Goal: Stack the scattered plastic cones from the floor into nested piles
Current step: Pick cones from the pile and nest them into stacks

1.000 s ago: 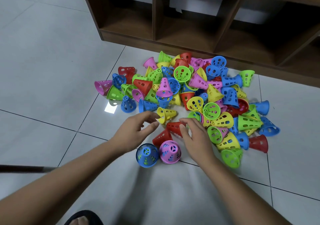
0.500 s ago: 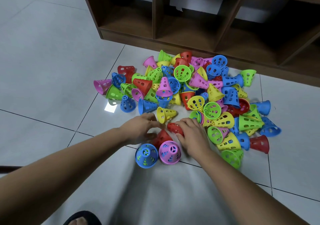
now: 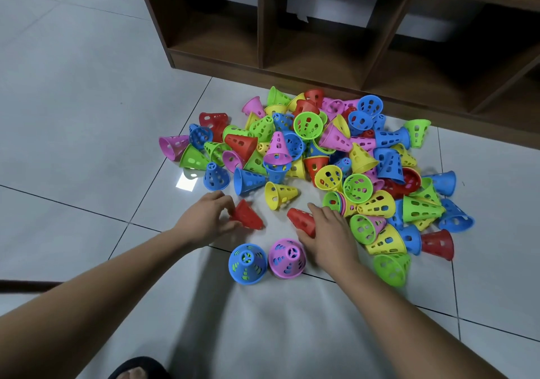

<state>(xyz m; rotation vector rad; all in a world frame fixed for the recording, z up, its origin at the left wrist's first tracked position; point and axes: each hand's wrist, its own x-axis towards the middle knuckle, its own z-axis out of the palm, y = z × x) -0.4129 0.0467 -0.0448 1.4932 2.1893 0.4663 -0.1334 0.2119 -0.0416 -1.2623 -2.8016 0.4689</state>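
Perforated plastic cones [image 3: 336, 156] in red, blue, green, yellow and pink, heaped on pale tiled floor [image 3: 73, 115] before a brown wooden shelf unit [image 3: 321, 57]. At its near edge, left hand [image 3: 204, 221] with fingers curled round one red cone [image 3: 247, 216], right hand [image 3: 330, 235] with fingers closed on a second red cone [image 3: 302, 219], the two apart. Nearest, blue cone [image 3: 247, 263] and pink cone [image 3: 287, 258] upright, side by side.

Bare floor [image 3: 73, 115] left — cone heap [image 3: 336, 159] ahead.
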